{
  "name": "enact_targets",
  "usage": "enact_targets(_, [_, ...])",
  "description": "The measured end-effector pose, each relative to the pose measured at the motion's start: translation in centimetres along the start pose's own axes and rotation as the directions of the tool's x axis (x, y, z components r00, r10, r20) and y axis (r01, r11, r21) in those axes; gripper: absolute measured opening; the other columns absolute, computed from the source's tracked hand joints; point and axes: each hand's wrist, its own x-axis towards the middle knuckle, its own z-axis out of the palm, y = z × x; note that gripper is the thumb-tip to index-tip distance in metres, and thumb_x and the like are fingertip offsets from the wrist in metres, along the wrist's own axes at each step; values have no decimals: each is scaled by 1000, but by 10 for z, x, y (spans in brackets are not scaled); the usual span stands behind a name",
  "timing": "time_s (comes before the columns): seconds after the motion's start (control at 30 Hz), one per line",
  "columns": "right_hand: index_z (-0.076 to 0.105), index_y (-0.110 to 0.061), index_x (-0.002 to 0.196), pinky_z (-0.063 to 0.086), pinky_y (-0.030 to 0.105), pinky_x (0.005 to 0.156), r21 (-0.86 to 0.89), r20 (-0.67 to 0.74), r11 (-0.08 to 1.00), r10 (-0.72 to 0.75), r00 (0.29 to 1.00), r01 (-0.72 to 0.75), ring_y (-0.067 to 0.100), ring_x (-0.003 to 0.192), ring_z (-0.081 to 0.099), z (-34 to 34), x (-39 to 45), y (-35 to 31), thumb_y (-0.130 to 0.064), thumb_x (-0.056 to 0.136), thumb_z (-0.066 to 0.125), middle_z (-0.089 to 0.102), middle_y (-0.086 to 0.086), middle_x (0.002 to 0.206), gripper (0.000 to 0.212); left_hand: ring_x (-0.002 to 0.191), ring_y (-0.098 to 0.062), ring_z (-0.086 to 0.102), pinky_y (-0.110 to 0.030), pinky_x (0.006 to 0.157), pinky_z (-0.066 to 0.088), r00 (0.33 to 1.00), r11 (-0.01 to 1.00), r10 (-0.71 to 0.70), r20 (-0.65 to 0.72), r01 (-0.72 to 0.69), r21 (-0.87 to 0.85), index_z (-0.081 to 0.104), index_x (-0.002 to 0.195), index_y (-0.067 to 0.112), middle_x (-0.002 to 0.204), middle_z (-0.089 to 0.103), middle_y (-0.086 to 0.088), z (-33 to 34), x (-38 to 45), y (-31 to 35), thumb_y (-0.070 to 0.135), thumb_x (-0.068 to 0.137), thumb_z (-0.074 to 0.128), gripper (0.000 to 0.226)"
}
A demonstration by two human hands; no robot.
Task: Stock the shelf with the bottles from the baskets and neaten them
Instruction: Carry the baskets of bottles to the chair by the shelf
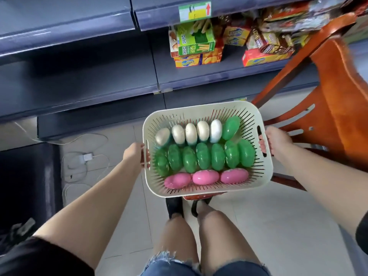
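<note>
Over pale floor tiles [278, 226] before grey shelving [95, 80], my left hand [134, 154] and right hand [275, 141] curl round the handle slots of a cream basket [207, 111]; capped bottles [203, 155], white, green, pink, stand between my fingers. Snack-box [196, 41] print unreadable.

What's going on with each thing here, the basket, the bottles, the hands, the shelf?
basket: held up by both side handles, full.
bottles: packed in the basket in white, green and pink rows.
left hand: grips the left handle.
right hand: grips the right handle.
shelf: left bay bare, snack boxes at right.
</note>
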Motion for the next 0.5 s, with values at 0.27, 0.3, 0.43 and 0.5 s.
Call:
enact_targets(0.27, [54, -7, 69, 33, 25, 46, 41, -30, 998, 47, 998, -46, 16, 49, 38, 18, 62, 0, -13, 75, 47, 48, 5, 61, 11, 50, -21, 47, -32, 53, 42, 999, 1000, -28, -28, 28, -12, 53, 70, 6, 62, 52, -8, 58, 45, 0, 12, 85, 40, 21])
enact_targets(0.3, [55, -7, 70, 33, 24, 45, 58, -47, 997, 58, 997, -55, 16, 49, 39, 22, 69, 2, -13, 76, 47, 49, 4, 60, 12, 50, -21, 46, -31, 52, 41, 998, 999, -39, -42, 37, -40, 53, 69, 7, 61, 51, -8, 64, 50, -4, 12, 85, 40, 21])
enact_targets(0.43, [47, -13, 67, 25, 13, 32, 200, -74, 976, 106, 992, -89, 9, 36, 37, 29, 93, 7, -14, 86, 42, 50, -2, 44, 20, 47, -20, 43, -29, 50, 38, 994, 994, -75, -74, 69, -87, 53, 64, 8, 57, 49, -7, 74, 63, -13, 12, 81, 40, 22])
enact_targets(0.5, [45, -13, 69, 23, 11, 30, 242, -58, 965, 119, 991, -101, 5, 29, 37, 29, 95, 9, -13, 88, 41, 50, 0, 49, 20, 47, -20, 45, -29, 51, 42, 995, 997, -72, -73, 69, -34, 55, 65, 6, 57, 50, -7, 72, 64, -14, 9, 80, 40, 22])
